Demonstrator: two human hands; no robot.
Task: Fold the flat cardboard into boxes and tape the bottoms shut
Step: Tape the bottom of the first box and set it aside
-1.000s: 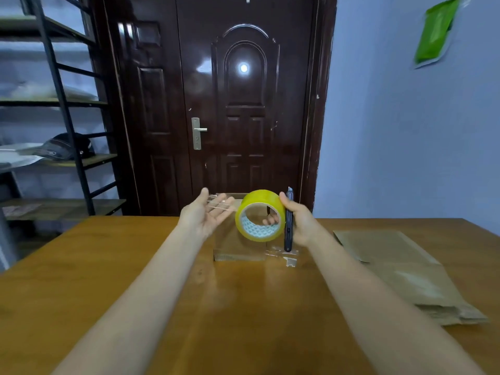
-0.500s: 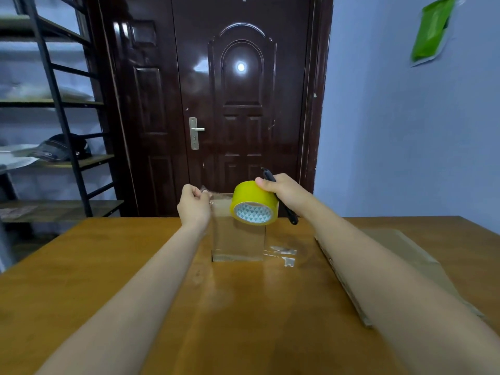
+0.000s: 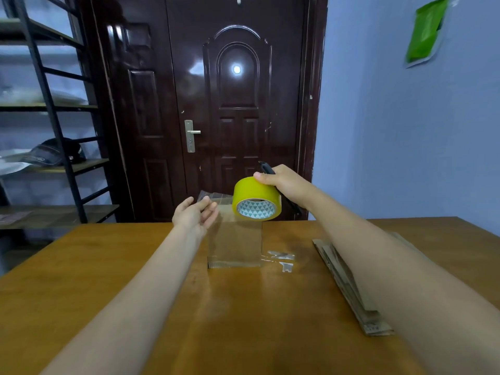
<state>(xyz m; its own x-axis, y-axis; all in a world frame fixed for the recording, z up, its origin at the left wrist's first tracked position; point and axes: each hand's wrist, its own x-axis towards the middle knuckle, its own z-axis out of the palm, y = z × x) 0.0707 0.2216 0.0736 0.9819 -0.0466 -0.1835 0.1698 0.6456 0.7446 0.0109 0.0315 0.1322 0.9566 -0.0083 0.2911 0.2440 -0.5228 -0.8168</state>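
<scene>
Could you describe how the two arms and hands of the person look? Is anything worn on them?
Both forearms are bare up to the bottom edge of the picture: no sleeves are visible. The left hand and the right hand wear no gloves. I see no watch, bracelet or ring on the wrists and fingers that show. No markings are visible on either arm.
</scene>
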